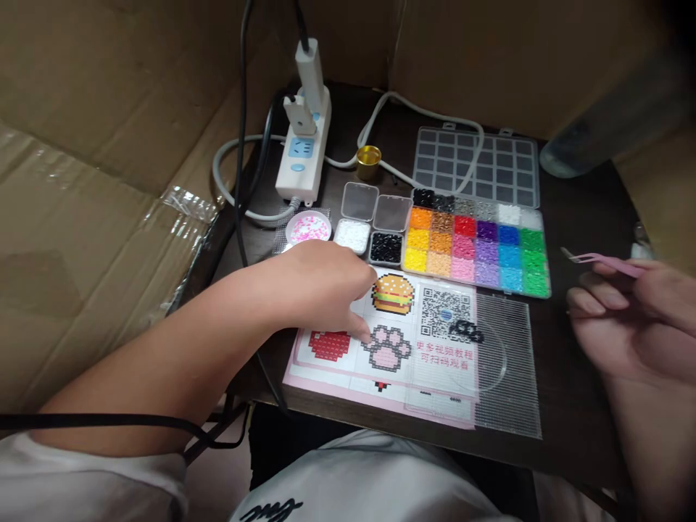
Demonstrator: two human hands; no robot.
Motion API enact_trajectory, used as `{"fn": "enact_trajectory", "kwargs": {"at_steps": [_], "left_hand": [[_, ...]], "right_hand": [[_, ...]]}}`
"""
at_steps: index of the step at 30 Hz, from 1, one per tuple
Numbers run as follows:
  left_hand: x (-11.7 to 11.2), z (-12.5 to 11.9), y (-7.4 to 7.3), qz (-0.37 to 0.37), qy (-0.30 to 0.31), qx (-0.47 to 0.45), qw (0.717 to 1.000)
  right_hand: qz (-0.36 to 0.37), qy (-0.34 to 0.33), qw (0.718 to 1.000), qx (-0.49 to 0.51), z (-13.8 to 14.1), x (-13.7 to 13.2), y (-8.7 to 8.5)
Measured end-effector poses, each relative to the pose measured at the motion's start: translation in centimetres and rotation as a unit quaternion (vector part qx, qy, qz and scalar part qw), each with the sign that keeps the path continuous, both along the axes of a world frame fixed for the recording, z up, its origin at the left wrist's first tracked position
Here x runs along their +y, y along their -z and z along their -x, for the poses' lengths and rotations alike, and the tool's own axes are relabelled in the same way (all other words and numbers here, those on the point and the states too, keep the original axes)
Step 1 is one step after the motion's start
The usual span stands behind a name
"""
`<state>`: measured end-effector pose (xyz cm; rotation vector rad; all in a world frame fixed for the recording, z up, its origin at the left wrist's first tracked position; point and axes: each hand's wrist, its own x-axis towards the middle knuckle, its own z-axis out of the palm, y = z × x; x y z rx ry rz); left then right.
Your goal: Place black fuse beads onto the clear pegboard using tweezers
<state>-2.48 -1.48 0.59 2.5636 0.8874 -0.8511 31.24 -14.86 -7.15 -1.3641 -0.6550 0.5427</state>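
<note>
My left hand (337,279) lies over the printed pattern sheet (337,371), thumb and forefinger apart, its other fingers hidden beneath it. The thumb tip is beside the pink paw print (387,348); a burger picture (392,293) is near the forefinger. In my right hand (636,319) are pink tweezers (612,262), their tips pointing left, away from the beads. A clear pegboard (514,384) overlaps the sheet's right side, with a small cluster of black beads (466,331) on it. Behind it stands a sectioned box of coloured beads (486,243).
Small boxes of white beads (351,237) and black beads (386,248) stand near a round dish of pink and white beads (308,228). Behind are a gold cup (368,162) and a power strip (304,148). Black cable (239,188) hangs at left; cardboard walls (135,94) surround the table.
</note>
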Motion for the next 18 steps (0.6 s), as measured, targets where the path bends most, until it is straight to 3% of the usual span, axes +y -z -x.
{"fn": "enact_trajectory", "kwargs": {"at_steps": [3, 10, 15, 18], "left_hand": [[0.2, 0.1, 0.1, 0.0, 0.0, 0.0, 1.0], [0.6, 0.6, 1.0, -0.017, -0.015, -0.053, 0.998], [0.4, 0.7, 0.5, -0.016, -0.034, -0.048, 0.998], [0.3, 0.7, 0.3, -0.005, -0.028, -0.046, 0.999]], "right_hand": [[-0.002, -0.018, 0.999, 0.048, 1.2, 0.3, -0.5], [-0.011, -0.106, 0.993, -0.05, 4.3, 0.5, -1.0], [0.046, -0.165, 0.962, -0.211, 6.6, 1.5, -3.7], [0.059, -0.213, 0.948, -0.228, 8.3, 3.0, -5.3]]}}
